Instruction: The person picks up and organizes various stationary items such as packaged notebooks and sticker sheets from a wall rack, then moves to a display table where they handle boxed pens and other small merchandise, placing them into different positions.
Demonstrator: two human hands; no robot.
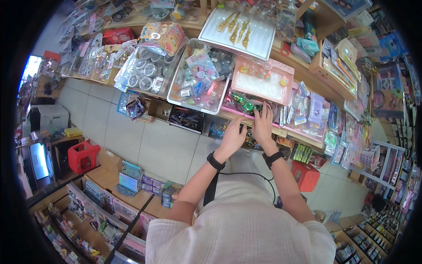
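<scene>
My right hand (263, 126) reaches over the front edge of a pink tray (235, 110), its fingers stretched out and a little apart. The fingertips touch the packets in the tray, beside a shiny green foil-like item (242, 102). Just left of it, my left hand (234, 135) is at the shelf's front edge with its fingers bent in. Something small and dark shows by its thumb and fingers, too unclear to name. A light pink tray (263, 90) with small orange-and-yellow figures overlaps the back of the lower pink tray.
A white basket (170, 92) of bagged trinkets stands left of the trays. Behind, a white tray (211, 37) holds gold ornaments. Packets fill a pink tray (303, 132) at right. Red stools (83, 156) stand on the tiled floor. A cable (248, 174) crosses my front.
</scene>
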